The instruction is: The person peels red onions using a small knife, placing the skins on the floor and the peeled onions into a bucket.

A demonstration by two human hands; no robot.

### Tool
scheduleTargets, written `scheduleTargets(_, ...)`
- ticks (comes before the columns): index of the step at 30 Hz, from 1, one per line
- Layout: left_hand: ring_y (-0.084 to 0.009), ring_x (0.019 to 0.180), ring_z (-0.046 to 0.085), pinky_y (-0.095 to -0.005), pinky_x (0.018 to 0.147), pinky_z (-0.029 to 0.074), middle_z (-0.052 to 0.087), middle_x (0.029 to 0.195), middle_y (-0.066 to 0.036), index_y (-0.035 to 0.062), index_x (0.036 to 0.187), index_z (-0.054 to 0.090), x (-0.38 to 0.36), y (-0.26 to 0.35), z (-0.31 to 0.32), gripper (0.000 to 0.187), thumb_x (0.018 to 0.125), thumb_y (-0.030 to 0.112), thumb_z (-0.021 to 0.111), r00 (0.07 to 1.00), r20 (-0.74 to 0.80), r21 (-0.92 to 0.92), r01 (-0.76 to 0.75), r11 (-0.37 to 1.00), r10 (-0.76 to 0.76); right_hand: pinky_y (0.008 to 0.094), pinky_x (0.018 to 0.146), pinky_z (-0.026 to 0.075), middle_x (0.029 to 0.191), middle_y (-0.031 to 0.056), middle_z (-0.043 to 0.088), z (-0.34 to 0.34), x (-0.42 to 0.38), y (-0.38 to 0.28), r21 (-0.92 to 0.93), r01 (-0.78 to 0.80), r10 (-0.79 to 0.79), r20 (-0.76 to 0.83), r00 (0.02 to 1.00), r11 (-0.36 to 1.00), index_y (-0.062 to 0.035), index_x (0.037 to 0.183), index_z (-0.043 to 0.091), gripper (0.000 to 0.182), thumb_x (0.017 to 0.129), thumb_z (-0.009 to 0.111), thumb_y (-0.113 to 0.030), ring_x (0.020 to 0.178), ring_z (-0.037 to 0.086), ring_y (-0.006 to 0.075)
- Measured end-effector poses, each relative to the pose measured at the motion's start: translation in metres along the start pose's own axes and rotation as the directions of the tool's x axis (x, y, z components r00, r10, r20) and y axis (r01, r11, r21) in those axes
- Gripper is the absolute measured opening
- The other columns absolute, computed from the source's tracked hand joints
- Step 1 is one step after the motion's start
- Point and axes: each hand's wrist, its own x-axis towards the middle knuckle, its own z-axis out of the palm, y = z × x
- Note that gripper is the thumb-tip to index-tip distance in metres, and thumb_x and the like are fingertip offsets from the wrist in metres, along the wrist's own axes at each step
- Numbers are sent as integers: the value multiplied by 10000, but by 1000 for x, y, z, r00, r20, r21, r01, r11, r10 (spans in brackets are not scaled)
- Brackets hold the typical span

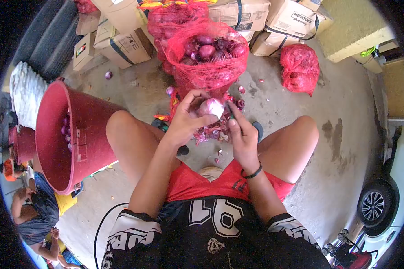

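My left hand (187,117) is wrapped round a red onion (212,108), whose right side shows a pale, peeled patch. Close beside the onion, my right hand (243,133) grips what looks like a small knife (231,117); a dark edge and a bit of green show, and the rest is hidden by the fingers. Both hands are between my knees, above a heap of onion skins (213,132) on the floor. Just beyond them stands an open red mesh sack (206,74) full of red onions (207,52).
To the left a large red tub (92,130) lies tilted, with onions (66,127) inside. A tied red mesh bag (299,68) rests at the right. Cardboard boxes (238,15) line the back. Another person (33,206) sits at lower left. A car wheel (373,206) is at lower right.
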Motion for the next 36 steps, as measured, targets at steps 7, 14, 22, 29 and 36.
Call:
scheduleTargets(7, -184, 1129, 556, -336, 979, 469, 548, 1211, -69, 55, 1262, 486, -7, 9, 1, 637, 704, -94, 754, 993, 97, -191, 92, 977, -75, 182, 540, 345, 785, -40, 495, -12, 2, -2, 515, -264, 245, 105, 964, 815, -42, 1448, 409, 455, 1016, 483, -166, 619, 388, 21)
scheduleTargets(14, -173, 1126, 552, -339, 974, 476, 547, 1196, -57, 56, 1242, 496, -3, 6, -1, 607, 714, -91, 756, 999, 40, -58, -13, 998, 15, 340, 860, 492, 1151, 205, 624, -13, 0, -26, 71, -173, 158, 172, 972, 982, -30, 1480, 319, 594, 943, 561, -110, 974, 655, 250)
scheduleTargets(22, -150, 1096, 548, -312, 962, 475, 537, 1161, -40, 56, 1223, 505, -3, 4, -1, 594, 710, -92, 765, 999, 15, 21, -49, 999, 48, 370, 918, 485, 1233, 259, 590, -8, 3, -25, -54, -11, 19, 149, 989, 998, -26, 1451, 363, 571, 935, 586, -125, 1091, 641, 326)
scheduleTargets(29, -159, 1125, 544, -312, 975, 463, 543, 1184, -52, 40, 1262, 497, -6, 6, -1, 612, 721, -93, 752, 995, 75, -5, -64, 998, 64, 256, 614, 434, 871, 35, 607, -11, -1, -4, 360, -256, 194, 201, 960, 897, -43, 1431, 428, 462, 997, 521, -170, 694, 551, 110)
scheduleTargets(36, -169, 1132, 542, -325, 989, 455, 551, 1190, -56, 30, 1253, 512, -3, 7, 2, 574, 737, -93, 730, 998, 56, -47, -34, 998, 37, 193, 519, 318, 781, -26, 493, -13, -2, -12, 502, -303, 191, 263, 946, 810, -45, 1445, 412, 455, 1028, 471, -218, 604, 394, 45)
